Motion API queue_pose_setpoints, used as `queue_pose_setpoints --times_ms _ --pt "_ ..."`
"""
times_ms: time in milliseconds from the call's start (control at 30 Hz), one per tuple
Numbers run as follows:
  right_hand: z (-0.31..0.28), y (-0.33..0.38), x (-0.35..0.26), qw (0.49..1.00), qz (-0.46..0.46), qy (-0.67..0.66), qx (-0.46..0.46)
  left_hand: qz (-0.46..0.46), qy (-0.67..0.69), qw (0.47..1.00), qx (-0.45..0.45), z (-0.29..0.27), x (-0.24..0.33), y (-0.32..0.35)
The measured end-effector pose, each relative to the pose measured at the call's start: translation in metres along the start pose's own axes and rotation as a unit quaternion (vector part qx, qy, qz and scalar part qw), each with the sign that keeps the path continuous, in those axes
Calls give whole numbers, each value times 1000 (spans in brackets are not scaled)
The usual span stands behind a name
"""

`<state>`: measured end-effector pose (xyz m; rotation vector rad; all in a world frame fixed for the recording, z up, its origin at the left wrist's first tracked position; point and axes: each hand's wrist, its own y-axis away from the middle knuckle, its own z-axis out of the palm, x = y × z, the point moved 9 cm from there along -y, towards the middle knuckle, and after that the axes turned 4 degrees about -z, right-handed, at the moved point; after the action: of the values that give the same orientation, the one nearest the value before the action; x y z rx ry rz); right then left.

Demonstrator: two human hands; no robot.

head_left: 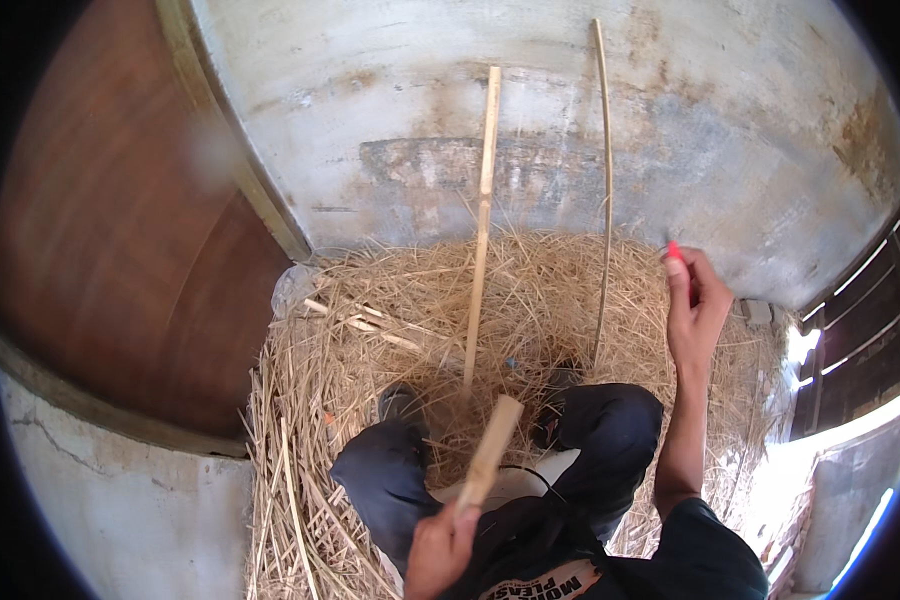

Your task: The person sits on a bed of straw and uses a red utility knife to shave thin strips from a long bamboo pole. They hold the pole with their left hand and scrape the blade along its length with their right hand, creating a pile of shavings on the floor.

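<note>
My left hand (440, 550) grips a short split piece of bamboo (493, 450) low in front of my body, its pale end tilted up and to the right. Raised out to the right, my right hand (698, 305) pinches a small red object (674, 250) between thumb and fingers; most of it is hidden, so its kind does not show. A long bamboo strip (483, 200) stands between my feet and leans toward the wall. Right of it, a thinner bamboo stick (607, 150) also stands against the wall.
Straw-like bamboo shavings (540, 270) lie thickly around my legs. Loose bamboo slivers (365, 325) rest on the left of the heap. A stained plaster wall (390, 100) rises ahead, with a brown door (120, 220) at left and dark slats (855, 330) at right.
</note>
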<state>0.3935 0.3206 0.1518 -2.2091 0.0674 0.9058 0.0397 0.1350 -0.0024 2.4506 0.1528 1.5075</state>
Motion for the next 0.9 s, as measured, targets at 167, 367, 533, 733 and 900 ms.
queue_pose_setpoints --times_ms 167,367,533,733,900 --pt "70 22 -17 917 -118 194 -329 53 99 991 69 -26 -9 -31" --pt "71 3 -49 922 -114 157 -334 58 356 923 -132 -15 14 -63" --pt "77 9 -84 925 -19 -154 -348 1 415 866 -279 7 12 -62" --pt "123 65 -119 752 -33 -465 -466 -28 439 810 -388 30 23 -45" --pt "136 77 -104 742 43 -489 -457 -9 415 852 -320 21 22 -64"
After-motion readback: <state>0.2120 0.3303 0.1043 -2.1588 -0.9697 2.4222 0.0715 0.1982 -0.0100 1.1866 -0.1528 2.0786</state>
